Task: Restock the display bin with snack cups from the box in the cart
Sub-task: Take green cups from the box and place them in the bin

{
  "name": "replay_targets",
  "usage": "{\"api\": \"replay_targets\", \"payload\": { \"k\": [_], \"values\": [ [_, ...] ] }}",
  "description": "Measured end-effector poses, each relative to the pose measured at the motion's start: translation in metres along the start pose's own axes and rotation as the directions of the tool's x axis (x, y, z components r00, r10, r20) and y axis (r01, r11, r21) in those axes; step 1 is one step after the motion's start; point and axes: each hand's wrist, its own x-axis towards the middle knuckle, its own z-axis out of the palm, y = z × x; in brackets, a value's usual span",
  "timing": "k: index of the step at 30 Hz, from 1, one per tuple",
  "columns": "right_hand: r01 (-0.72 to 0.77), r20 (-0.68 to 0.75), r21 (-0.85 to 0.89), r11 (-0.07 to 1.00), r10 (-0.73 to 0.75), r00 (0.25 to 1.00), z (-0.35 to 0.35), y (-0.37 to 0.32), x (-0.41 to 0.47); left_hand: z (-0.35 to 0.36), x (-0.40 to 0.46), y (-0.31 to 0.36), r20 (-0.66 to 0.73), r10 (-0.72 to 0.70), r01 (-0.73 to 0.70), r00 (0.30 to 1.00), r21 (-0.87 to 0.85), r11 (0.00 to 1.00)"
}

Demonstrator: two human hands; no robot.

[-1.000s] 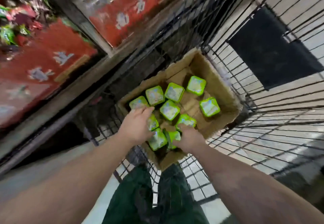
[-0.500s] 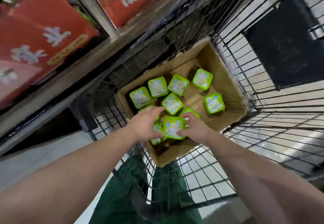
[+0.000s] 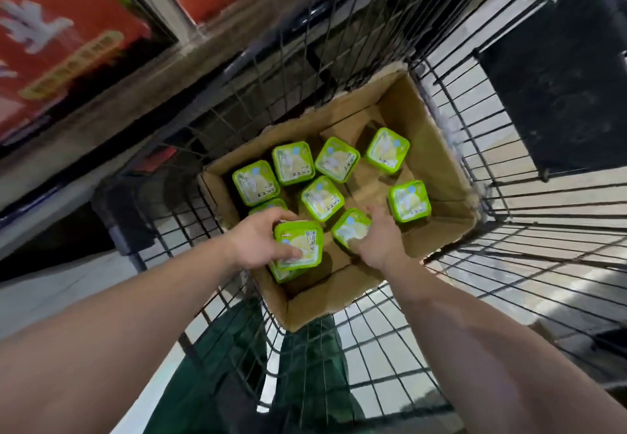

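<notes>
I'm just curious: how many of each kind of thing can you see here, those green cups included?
green snack cups: 10 (three partly hidden by the hands)
cardboard box: 1
wire cart: 1
hands: 2, the left hand and the right hand, each gripping a cup
Total: 14

The left hand [image 3: 258,243] took over the green snack cup [image 3: 298,247] that the right hand [image 3: 375,242] had lifted half a second ago, gripping it low in the frame, while the right hand slid rightward onto another cup [image 3: 351,228].
</notes>
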Motion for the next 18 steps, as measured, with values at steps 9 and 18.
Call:
{"api": "replay_targets", "payload": {
  "k": [9,18],
  "values": [
    [-0.120,0.116,0.127,0.985,0.106,0.988,0.005,0.007,0.019,0.003,0.003,0.000,-0.064,-0.045,0.038,0.997,-0.097,0.995],
    [-0.087,0.234,0.596,0.798,-0.069,0.970,-0.057,-0.040,-0.097,-0.046,-0.071,0.020,-0.041,0.097,-0.100,0.994,-0.060,0.993]
  ]
}}
